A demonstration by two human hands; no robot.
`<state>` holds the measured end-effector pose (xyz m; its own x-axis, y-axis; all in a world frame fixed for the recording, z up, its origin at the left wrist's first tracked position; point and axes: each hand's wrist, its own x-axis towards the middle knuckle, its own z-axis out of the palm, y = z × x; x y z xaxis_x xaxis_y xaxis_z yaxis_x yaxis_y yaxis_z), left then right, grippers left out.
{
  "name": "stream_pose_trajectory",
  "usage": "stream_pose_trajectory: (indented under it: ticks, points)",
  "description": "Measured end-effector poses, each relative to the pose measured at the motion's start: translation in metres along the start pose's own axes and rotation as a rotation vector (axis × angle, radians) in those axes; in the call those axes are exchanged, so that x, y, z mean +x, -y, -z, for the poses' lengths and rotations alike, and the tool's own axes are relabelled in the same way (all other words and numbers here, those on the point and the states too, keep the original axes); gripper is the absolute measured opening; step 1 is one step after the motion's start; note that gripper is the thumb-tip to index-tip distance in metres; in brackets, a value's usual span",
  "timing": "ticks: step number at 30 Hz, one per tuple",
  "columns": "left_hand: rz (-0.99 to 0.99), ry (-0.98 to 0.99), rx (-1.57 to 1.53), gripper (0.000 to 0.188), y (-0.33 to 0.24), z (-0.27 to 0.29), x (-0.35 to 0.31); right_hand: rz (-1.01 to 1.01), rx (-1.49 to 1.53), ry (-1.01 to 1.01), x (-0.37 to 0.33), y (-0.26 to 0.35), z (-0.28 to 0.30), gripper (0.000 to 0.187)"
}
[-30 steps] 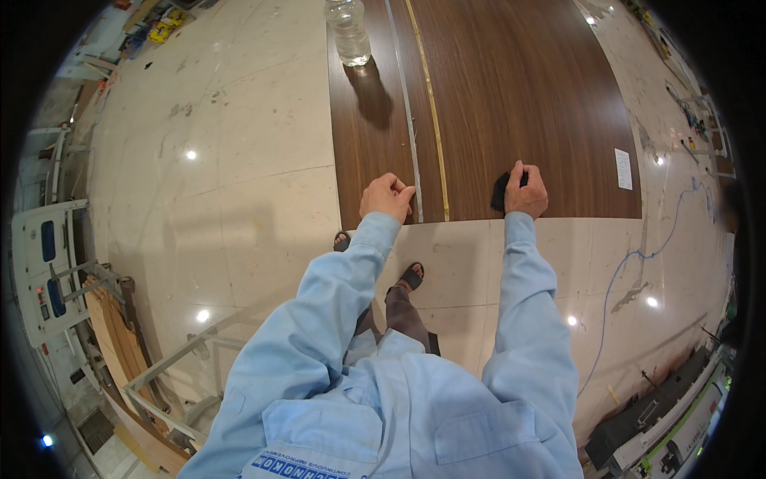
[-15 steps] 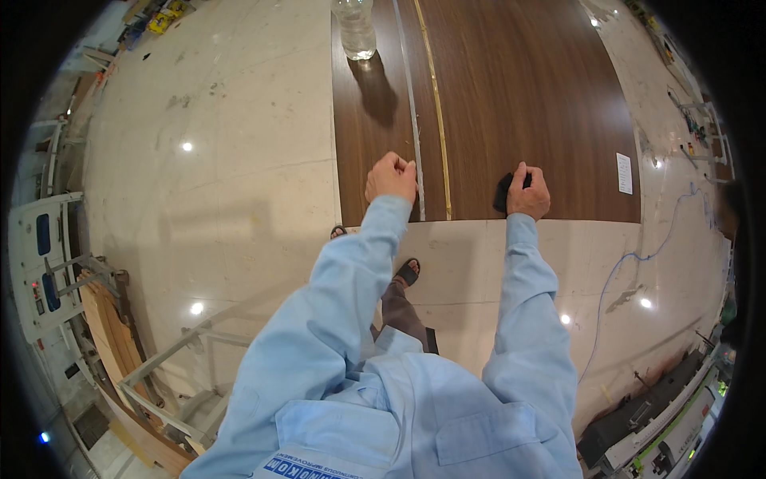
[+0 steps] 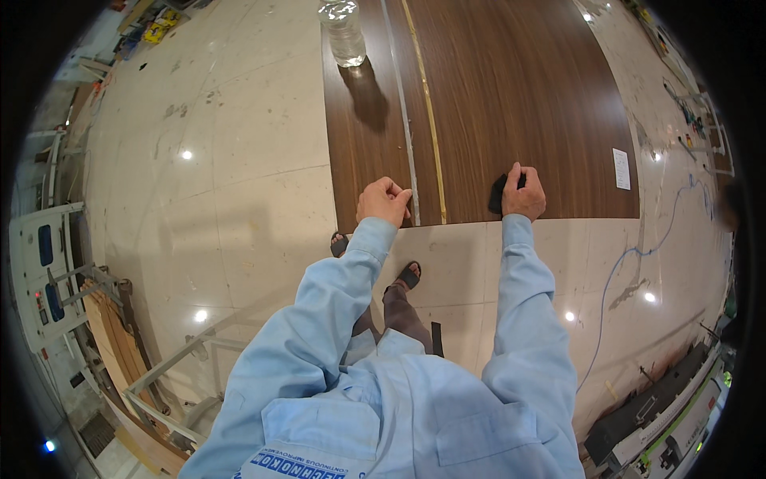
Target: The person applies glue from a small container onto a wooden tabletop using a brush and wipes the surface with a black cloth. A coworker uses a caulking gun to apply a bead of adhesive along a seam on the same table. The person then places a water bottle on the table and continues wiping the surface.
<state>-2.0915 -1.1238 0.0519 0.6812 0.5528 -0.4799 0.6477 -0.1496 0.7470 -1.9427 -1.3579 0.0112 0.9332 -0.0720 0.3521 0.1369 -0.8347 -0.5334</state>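
Observation:
A brown wood-grain board lies in front of me, with a pale grey strip and a narrow yellowish strip running along it. My left hand is at the board's near edge, beside the end of the grey strip. Its thumb and fingers are pinched together; whatever may be between them is too small to make out. Near the same edge, farther right, my right hand grips a soft-looking black pad or cloth resting on the board. A clear bottle holding clear liquid stands at the far left of the board.
A white paper label is on the board's right side. Across the pale tiled floor runs a blue hose or cable. To my left are a metal frame and wooden planks; a dark machine part is at lower right.
My left hand has drawn back toward me along the grey strip to the board's near edge, its fingers still pinched. The right hand stays on the black pad or cloth almost unmoved.

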Motion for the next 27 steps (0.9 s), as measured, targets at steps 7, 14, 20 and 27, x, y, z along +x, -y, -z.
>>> stream_pose_trajectory:
  ticks: [7, 14, 20, 27]
  points:
    - [0.042, 0.012, -0.142, 0.022, 0.004, -0.004, 0.003, -0.008, -0.019, 0.001, 0.0, 0.001, 0.0, 0.023]
    - [0.013, -0.07, -0.085, 0.024, 0.0, -0.01, 0.0, 0.017, -0.024, -0.02, -0.001, 0.001, -0.001, 0.024]
    - [-0.021, -0.054, 0.058, 0.025, -0.007, -0.004, -0.004, 0.011, -0.023, 0.001, 0.001, 0.001, 0.0, 0.024]
    - [0.033, 0.016, -0.039, 0.023, -0.001, -0.001, 0.001, -0.002, -0.018, 0.016, 0.001, -0.001, 0.0, 0.025]
